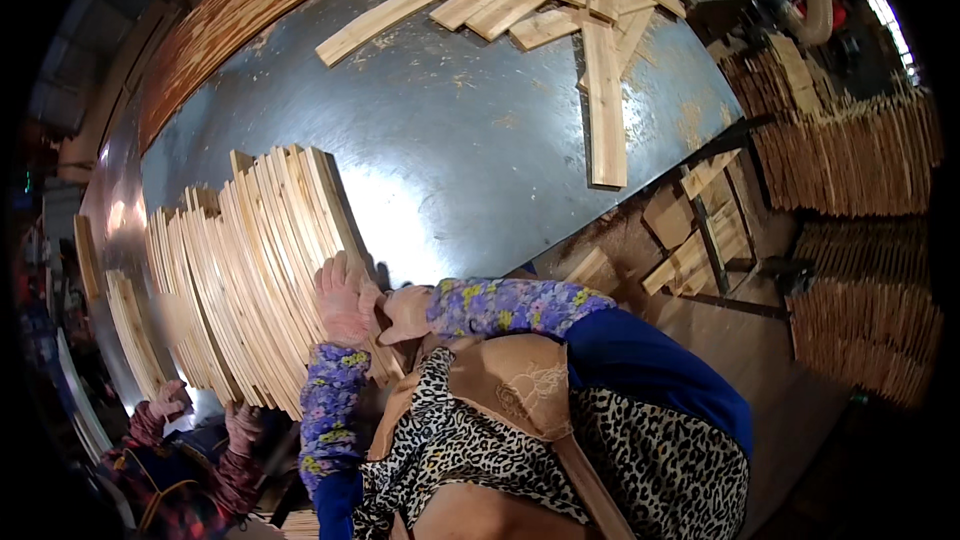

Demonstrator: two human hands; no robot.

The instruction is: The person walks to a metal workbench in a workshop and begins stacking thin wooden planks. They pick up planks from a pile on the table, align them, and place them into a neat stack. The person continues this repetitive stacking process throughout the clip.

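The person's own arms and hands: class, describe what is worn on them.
Both forearms wear purple floral sleeve covers printed with yellow and green flowers. The left hand is in a pink work glove; the right hand wears a paler, peach-coloured one. Above the right cover, a blue sleeve shows.

Grey metal table [470, 130]; wooden floor [760, 340] (window [890, 25] upper right).

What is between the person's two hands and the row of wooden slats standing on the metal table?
Nothing visible. The left hand lies flat against the end of the row of slats, and the right hand is close beside it at the same end. The metal table beyond is bare there.
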